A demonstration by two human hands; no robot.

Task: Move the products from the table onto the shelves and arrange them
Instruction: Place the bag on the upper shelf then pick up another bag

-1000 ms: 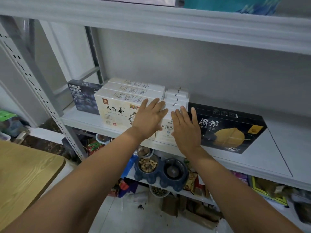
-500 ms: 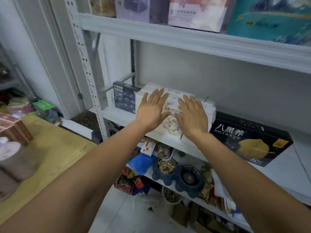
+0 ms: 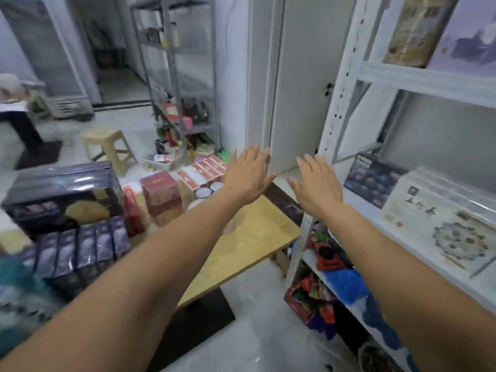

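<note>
both hands [image 3: 281, 181] empty, flat — seemingly between table [image 3: 249, 237] and shelf [image 3: 375, 210].

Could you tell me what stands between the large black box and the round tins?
In the head view, a maroon carton and a red pack stand there.

Yellow table [image 3: 249, 237], left side. Bore a big dark box [image 3: 61, 194] at its near left end, with a row of slim dark boxes [image 3: 80, 253] upright just in front. Held a red box [image 3: 159, 191] farther back, cans [image 3: 204, 193] just beside it, and white-red boxes [image 3: 204, 167] in a row along the far edge.

White shelf [image 3: 357, 208], right side. Carried a dark-blue box [image 3: 373, 181] with a white box [image 3: 442, 226] just beside it. Upper shelf [image 3: 429, 81]. Bore a brown box [image 3: 413, 30] beside a lilac box [image 3: 472, 41].

Floor [image 3: 255, 331]. Carried a stool [image 3: 107, 146] and the table's black base [image 3: 198, 315].
</note>
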